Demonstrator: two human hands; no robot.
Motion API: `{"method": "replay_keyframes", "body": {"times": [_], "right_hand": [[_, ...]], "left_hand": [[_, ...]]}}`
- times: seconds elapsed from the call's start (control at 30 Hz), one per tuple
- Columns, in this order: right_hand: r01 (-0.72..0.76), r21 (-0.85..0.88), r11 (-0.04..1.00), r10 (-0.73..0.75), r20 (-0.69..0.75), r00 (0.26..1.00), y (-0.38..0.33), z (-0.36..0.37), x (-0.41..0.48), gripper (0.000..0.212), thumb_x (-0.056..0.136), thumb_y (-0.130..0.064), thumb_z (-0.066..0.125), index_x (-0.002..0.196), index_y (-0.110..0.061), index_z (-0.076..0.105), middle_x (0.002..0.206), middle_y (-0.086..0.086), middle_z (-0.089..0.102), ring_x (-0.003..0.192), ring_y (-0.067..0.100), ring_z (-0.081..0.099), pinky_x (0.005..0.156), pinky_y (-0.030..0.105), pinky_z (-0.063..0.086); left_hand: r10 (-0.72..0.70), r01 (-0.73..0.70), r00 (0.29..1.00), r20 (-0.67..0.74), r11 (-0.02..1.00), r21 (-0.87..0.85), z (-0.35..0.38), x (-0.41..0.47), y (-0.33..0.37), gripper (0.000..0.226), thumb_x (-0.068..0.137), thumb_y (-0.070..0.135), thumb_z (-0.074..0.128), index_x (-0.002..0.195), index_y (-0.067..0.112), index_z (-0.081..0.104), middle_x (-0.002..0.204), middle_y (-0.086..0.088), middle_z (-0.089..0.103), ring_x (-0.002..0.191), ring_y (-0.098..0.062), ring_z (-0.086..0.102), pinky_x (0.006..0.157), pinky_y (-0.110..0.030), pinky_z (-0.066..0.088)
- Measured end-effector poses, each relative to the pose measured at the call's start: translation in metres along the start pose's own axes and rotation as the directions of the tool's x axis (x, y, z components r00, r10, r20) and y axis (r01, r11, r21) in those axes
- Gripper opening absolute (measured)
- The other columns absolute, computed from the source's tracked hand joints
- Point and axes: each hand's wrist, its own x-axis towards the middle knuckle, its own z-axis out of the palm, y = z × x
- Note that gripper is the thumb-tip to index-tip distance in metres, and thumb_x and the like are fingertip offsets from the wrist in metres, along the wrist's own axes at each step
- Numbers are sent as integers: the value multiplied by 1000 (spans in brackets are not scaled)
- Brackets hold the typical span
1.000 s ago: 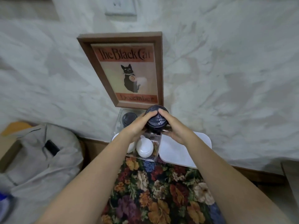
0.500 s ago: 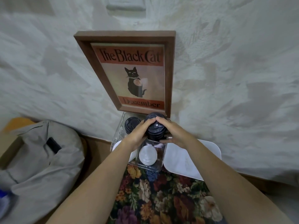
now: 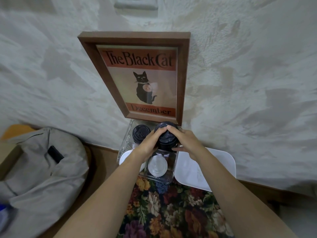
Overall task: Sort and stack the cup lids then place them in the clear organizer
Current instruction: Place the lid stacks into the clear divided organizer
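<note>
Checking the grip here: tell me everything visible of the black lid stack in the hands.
The black lid stack looks like glossy dark plastic: round lids, the top one with a raised rim and a moulded sip tab. It stands roughly upright at the back right compartment of the clear organizer. The left hand grips its left side, the right hand its right, fingertips meeting over the top rim. Its base is hidden, so whether it rests on the floor cannot be told.

I see the worktop [image 3: 104, 160] carrying the clear organizer [image 3: 159, 178] beneath my left hand [image 3: 148, 146] and right hand [image 3: 186, 143], a floral cloth [image 3: 171, 212] nearer me, and a white tray [image 3: 214, 165] just right of them.
</note>
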Motion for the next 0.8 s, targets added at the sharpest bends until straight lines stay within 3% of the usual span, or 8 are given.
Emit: {"method": "replay_keyframes", "body": {"times": [0.13,0.27,0.4,0.47,0.63,0.73,0.8], "right_hand": [[14,-32,999,-16,-42,999,3,-3,1,43,88,-55,76,121,-27,74,112,-2,77,105,15,72,77,29,63],[16,-17,1000,-17,-49,999,5,-4,2,32,89,-51,77,112,-28,76,103,-5,79,96,10,74,71,25,62],[27,-12,1000,-27,-50,998,7,-5,4,34,90,-50,77,115,-27,75,105,-5,78,98,10,73,71,24,61],[32,-29,999,-34,-57,998,10,-5,5,35,90,-49,77,117,-26,75,105,-6,78,98,9,72,72,24,61],[64,-104,992,-73,-85,994,20,-1,10,32,92,-45,76,118,-26,75,108,-5,76,98,10,70,73,26,59],[62,-138,989,-77,-105,992,24,2,14,32,93,-45,74,116,-23,75,106,-2,76,94,11,70,67,26,56],[75,-163,984,-97,-131,987,26,4,16,30,94,-45,74,115,-23,76,103,-1,76,90,12,70,66,28,57]], "left_hand": [[-42,43,999,-14,998,40,-4,4,-4,46,98,49,64,137,25,63,126,2,74,117,-13,69,96,-27,52],[-88,90,995,-46,995,40,-7,8,-13,55,92,57,70,139,29,62,132,3,71,125,-15,64,112,-36,47],[-74,76,996,-39,996,43,-10,7,-11,48,95,47,70,136,22,63,129,-1,72,120,-15,68,101,-30,54],[-54,58,996,-78,997,57,-12,9,-13,46,95,42,73,133,17,65,126,-6,74,116,-19,71,104,-36,55],[36,4,978,-206,981,192,-11,10,-21,32,91,42,77,115,20,73,110,-7,79,106,-26,74,103,-50,55],[117,-10,954,-275,931,364,-9,12,-24,60,75,65,73,118,22,75,105,-2,79,103,-23,74,99,-48,57],[165,11,936,-311,869,495,-6,12,-20,59,85,62,71,129,22,71,114,-1,77,110,-23,70,102,-45,55]]}}
